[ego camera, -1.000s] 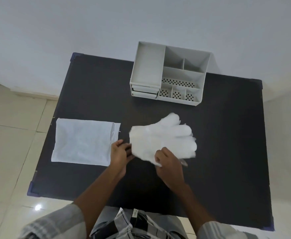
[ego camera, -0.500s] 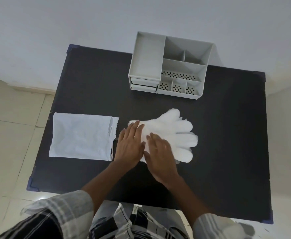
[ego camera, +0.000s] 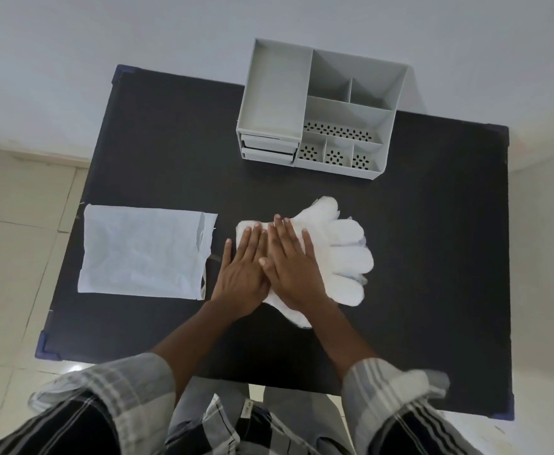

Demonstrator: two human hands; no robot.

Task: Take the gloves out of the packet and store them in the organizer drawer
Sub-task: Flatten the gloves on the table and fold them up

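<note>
Seen from the head-worn camera, a person presses both palms flat on a stack of white gloves (ego camera: 341, 254) lying mid-table, the left hand (ego camera: 241, 274) over the cuff end and the right hand (ego camera: 293, 270) beside it, thumb edges touching. Neither hand has a grip on anything: fingers are stretched out and spread, resting on top of the fabric rather than closed around it. The gloves' fingertips fan out to the right, clear of both hands, and a loose edge pokes out below the right wrist. To the left, just apart from the left hand, lies the white packet (ego camera: 144, 252), flat and open-mouthed toward the gloves. At the far edge of the black table (ego camera: 433, 290) stands the grey organizer (ego camera: 321, 110), its two small drawers (ego camera: 267, 149) shut on the lower left front, well apart from the gloves. The risk from here, judging by the layout, is that the thin, slippery stack will slide apart or spring open when lifted, since nothing pinches it together; the splayed stack also looks wider than the drawer front, so it may need folding first. The drawer must also be pulled out, and the light organizer could shift if tugged one-handed.
</note>
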